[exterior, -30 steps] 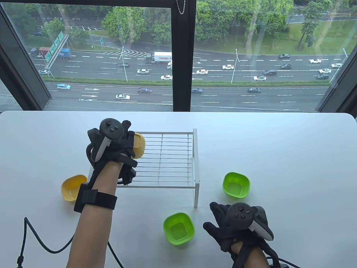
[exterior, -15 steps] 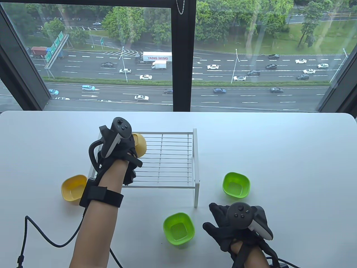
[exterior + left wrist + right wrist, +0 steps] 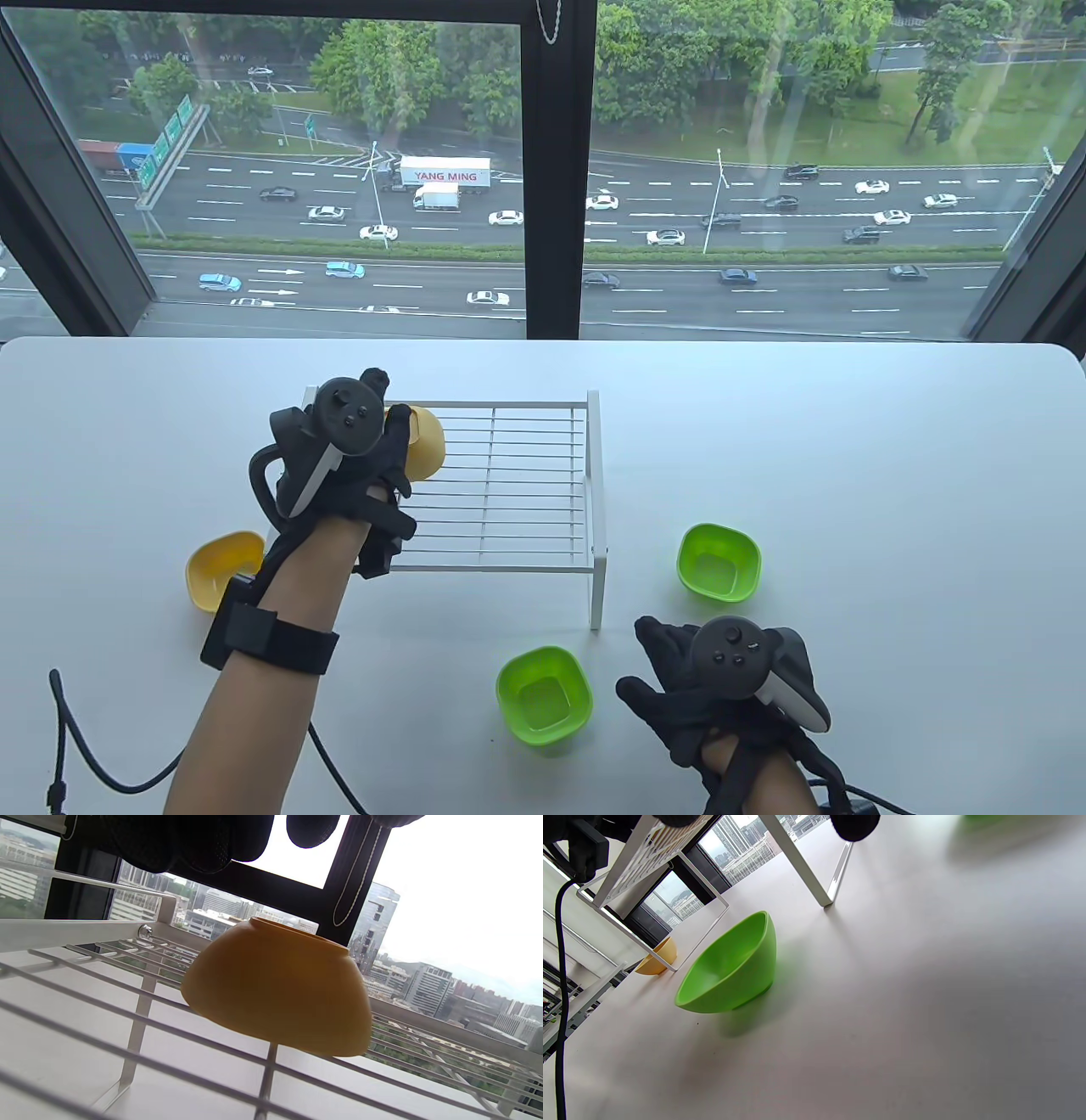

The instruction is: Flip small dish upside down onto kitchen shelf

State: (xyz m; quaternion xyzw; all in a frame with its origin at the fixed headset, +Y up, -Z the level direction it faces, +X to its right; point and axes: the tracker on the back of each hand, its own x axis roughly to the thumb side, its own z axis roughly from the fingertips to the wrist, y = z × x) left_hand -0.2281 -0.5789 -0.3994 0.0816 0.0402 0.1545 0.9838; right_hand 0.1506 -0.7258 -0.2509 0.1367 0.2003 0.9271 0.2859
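Note:
A small yellow dish sits upside down on the far left of the white wire kitchen shelf. In the left wrist view the dish rests rim down on the shelf wires. My left hand hovers over the dish with fingers spread; its fingertips hang just above the dish, apart from it. My right hand lies flat on the table at the front right, fingers spread and holding nothing.
A second yellow dish stands upright on the table left of the shelf. Two green dishes stand upright: one in front of the shelf next to my right hand, one to the shelf's right. A black cable trails at the front left.
The yellow dish went from tilted in my left hand to upside down on the shelf. My left fingers opened off it and the forearm swung left. The right hand stayed still.

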